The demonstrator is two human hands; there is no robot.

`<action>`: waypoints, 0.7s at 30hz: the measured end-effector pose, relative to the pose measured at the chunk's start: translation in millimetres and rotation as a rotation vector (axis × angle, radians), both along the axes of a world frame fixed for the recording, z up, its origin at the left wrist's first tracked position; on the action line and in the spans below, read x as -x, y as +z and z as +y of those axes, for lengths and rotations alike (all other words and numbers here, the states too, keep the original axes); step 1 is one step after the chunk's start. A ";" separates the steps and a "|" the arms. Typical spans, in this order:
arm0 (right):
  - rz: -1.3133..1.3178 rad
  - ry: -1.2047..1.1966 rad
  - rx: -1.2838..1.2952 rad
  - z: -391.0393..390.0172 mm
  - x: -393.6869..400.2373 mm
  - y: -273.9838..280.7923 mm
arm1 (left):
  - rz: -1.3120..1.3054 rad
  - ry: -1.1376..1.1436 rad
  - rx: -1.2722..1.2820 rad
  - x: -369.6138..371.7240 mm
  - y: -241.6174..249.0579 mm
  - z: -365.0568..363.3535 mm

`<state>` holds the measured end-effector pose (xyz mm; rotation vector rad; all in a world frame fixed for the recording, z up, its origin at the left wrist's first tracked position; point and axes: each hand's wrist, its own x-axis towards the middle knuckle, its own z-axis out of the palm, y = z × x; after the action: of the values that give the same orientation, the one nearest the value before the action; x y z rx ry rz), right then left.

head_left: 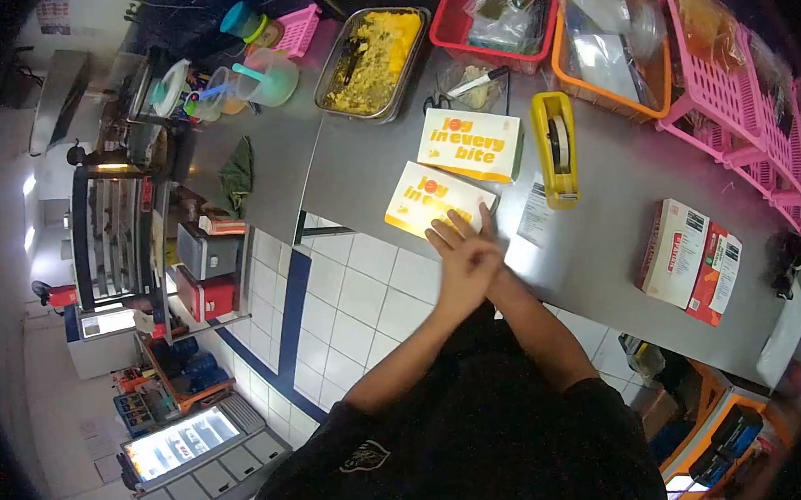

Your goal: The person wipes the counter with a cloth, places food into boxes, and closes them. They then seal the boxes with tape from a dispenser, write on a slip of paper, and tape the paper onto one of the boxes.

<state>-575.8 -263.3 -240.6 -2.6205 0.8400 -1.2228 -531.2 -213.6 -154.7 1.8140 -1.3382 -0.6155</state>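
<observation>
My left hand (462, 266) and my right hand (498, 280) cross and overlap at the counter's near edge. Spread fingertips, apparently those of my left hand, rest on the near edge of a white and yellow food box (429, 194) printed "joy in every bite". Most of my right hand is hidden behind the left, so its fingers are hard to make out. A second box (470, 143) with the same print lies just beyond, touching or nearly touching the first. Right of the boxes are a printed receipt (535, 213) and a yellow tape dispenser (557, 146).
On the steel counter (595, 246) stand a metal tray of yellow food (373, 61), a red basket (446, 33), an orange basket (593, 83), pink racks (715, 102) and a red and white carton (689, 258). Plastic pitchers (272, 78) stand back left. White floor tiles (357, 290) show below.
</observation>
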 end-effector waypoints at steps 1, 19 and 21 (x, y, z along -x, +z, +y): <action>0.016 0.005 0.001 1.0 -2.2 -1.3 | 0.348 0.084 -0.060 -18.2 17.3 10.1; 0.025 -0.054 0.028 6.0 -17.5 5.5 | 0.466 0.347 -0.330 -114.8 -30.1 12.3; 0.029 -0.067 0.024 6.8 -17.3 5.9 | 0.468 0.327 -0.321 -119.4 -36.3 15.3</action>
<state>-558.5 -256.5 -234.6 -2.6558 0.9311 -1.2207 -411.8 -198.4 -191.0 1.9245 -0.6421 -1.0375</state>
